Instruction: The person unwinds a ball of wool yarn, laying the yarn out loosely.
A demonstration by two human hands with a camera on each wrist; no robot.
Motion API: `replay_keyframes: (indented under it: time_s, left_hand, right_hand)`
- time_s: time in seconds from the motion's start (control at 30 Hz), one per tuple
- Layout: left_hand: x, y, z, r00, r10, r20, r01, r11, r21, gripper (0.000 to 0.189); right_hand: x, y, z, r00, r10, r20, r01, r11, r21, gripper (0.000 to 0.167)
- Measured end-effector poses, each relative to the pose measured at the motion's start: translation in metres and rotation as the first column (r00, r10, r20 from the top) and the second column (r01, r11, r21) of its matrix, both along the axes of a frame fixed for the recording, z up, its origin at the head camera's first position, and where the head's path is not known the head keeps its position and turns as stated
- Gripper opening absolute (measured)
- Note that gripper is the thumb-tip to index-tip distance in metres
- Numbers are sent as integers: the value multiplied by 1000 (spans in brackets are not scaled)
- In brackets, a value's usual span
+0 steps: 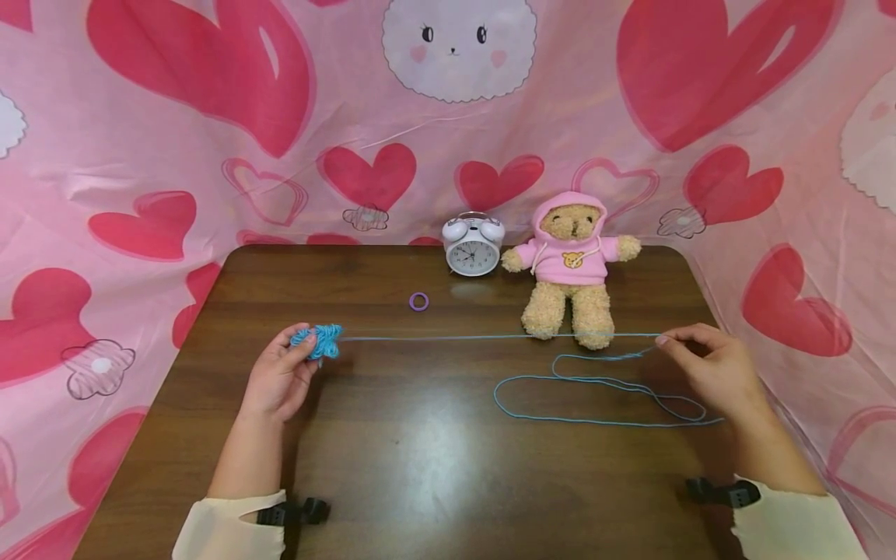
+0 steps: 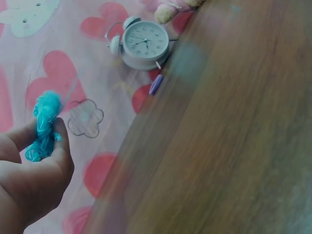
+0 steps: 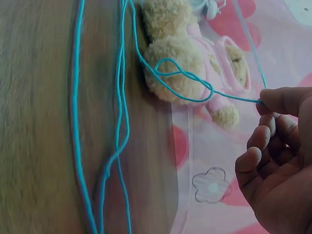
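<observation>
My left hand (image 1: pixel 282 379) pinches a small bundle of blue yarn (image 1: pixel 323 342) between thumb and fingers, above the left part of the table. From the bundle a taut strand (image 1: pixel 434 338) runs across to my right hand (image 1: pixel 717 373), whose thumb and forefinger pinch it. Beyond that pinch, slack yarn lies in long loops (image 1: pixel 532 418) at the right. In the right wrist view a twisted bit of yarn (image 3: pixel 185 74) hangs off the pinched strand near the thumb. The left wrist view shows the wound bundle (image 2: pixel 46 124) upright between thumb and fingers.
A purple ring (image 1: pixel 418 302) lies on the brown table (image 1: pixel 392 482). Behind it stands a white twin-bell alarm clock (image 1: pixel 473 247). A teddy bear (image 1: pixel 570 268) in a pink hoodie sits at the back right, the strand crossing before its feet. Pink heart-patterned cloth (image 1: pixel 434 124) surrounds the table.
</observation>
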State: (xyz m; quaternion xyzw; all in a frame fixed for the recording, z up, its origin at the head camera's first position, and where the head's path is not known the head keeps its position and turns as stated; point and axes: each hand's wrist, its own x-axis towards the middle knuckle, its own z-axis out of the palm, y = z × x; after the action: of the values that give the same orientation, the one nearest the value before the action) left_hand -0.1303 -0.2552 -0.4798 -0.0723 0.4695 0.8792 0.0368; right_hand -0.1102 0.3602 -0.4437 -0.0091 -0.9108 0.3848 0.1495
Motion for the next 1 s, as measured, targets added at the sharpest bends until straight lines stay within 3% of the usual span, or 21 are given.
replay_keyframes:
  time_s: [0.37,0.63,1.0]
  left_hand:
    - [2,-14,3,1000,24,-8,-24,997,69,17]
    - [5,-25,4,999,37,-16,-35,997,73,17]
    - [8,-36,5,999,50,6,-50,992,117,19]
  right_hand:
    - [15,26,1,991,-92,98,94,995,-18,24]
    - [24,48,-3,983,-125,133,114,990,85,29]
    - [31,73,-12,966,-157,204,135,984,119,34]
